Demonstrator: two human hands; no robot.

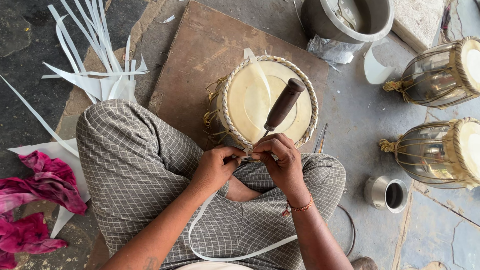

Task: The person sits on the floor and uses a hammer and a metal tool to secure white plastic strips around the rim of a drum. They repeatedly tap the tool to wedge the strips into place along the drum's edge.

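Head view, read from the left: a crumpled pink cloth (30,200) is left on the dark ground beside the knee, and a loose heap of cut white strips (97,65) is spread just above it, kept off to the side yet near the seated person. The checked fabric of the crossed legs (135,165) fills the middle, and a small drum (265,102) is stood on a brown wooden board (210,45), tipped towards the lap so that its braided rim is brought close to both hands. The left hand (216,167) is closed, and the end of a long white strip (235,257) is pinched in its fingers; the rest of the strip is allowed to loop down over the lap, apparently so that slack is kept free. The right hand (280,157) is also closed at the rim, beside a dark-handled tool (282,105) whose tip appears to be pushed into the lacing; whether the shaft itself is gripped cannot be told. Further right, a small metal cup (386,193) and two more drums (440,110) are set well apart, with a metal pot (352,17) at the top.
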